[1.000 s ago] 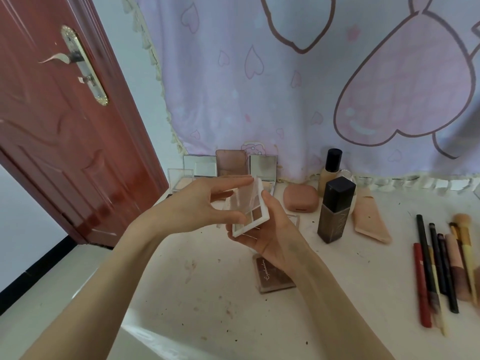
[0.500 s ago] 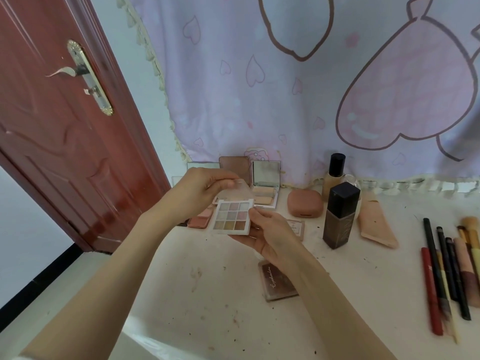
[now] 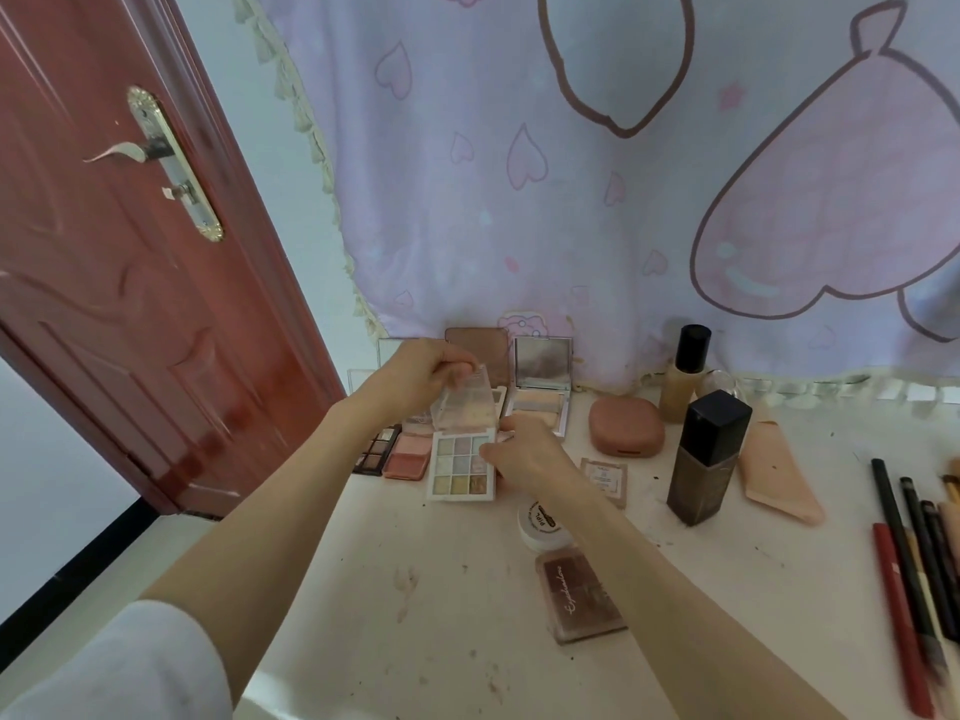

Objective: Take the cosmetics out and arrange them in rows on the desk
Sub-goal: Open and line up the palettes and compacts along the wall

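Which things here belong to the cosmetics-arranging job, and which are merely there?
Part of the job:
nine-pan eyeshadow palette, held by left hand at its clear lid and right hand at its base
blush palette
mirrored compact
dark foundation bottle
pencils

Merely there:
door
heart-print curtain

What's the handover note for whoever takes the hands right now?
Left hand pinches the clear lid of the nine-pan palette, holding it open. Right hand holds the palette's right side; it sits at the desk beside the blush palette, contact unclear.
Done: open compacts in the back row, bottles and tube to the right, pencils and brushes at far right.
Left: release the palette; small jar, sachet and brown palette lie loose.
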Demonstrator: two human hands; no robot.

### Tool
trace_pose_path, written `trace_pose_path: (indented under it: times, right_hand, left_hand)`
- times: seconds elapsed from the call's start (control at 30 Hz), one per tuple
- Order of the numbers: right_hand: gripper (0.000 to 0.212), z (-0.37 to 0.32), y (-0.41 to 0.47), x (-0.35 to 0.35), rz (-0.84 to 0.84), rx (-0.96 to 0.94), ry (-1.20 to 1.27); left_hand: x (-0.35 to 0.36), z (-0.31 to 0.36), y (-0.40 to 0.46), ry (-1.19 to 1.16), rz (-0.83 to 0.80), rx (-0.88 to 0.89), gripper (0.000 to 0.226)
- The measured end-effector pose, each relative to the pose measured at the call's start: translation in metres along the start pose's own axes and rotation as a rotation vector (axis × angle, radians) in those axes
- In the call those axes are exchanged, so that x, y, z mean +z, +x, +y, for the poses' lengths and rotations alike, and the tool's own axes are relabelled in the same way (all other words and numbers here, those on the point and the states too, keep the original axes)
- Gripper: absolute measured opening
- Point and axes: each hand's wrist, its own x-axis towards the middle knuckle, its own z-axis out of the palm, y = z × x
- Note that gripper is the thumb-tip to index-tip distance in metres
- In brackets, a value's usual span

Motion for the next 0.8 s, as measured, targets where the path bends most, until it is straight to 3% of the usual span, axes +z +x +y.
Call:
trace_pose_path:
  times: [0.1, 0.2, 0.3, 0.43, 0.63, 0.8]
  right_hand:
    - [0.025, 0.000, 0.002, 0.000, 0.009, -0.028, -0.063]
    - [0.010, 0.005, 0.005, 0.000, 0.003, -0.025, -0.119]
    - [0.027, 0.007, 0.008, -0.002, -0.008, -0.026, -0.152]
    - [0.016, 0.011, 0.009, 0.000, -0.037, -0.056, -0.206]
    - [0.061, 0.017, 0.009, 0.004, 0.017, -0.142, -0.644]
    - [0.057, 0.020, 0.006, 0.005, 0.036, -0.179, -0.785]
  left_hand:
    - [0.006, -0.003, 0.009, 0.019, -0.061, 0.010, 0.023]
    - [0.012, -0.004, 0.013, 0.026, -0.108, 0.002, 0.023]
    - [0.017, -0.007, 0.018, 0.039, -0.118, 0.000, 0.024]
    - [0.019, -0.011, 0.022, 0.055, -0.121, 0.000, 0.024]
    - [0.021, -0.014, 0.025, 0.050, -0.080, 0.007, 0.022]
    - [0.023, -0.015, 0.024, 0.044, 0.022, 0.043, 0.016]
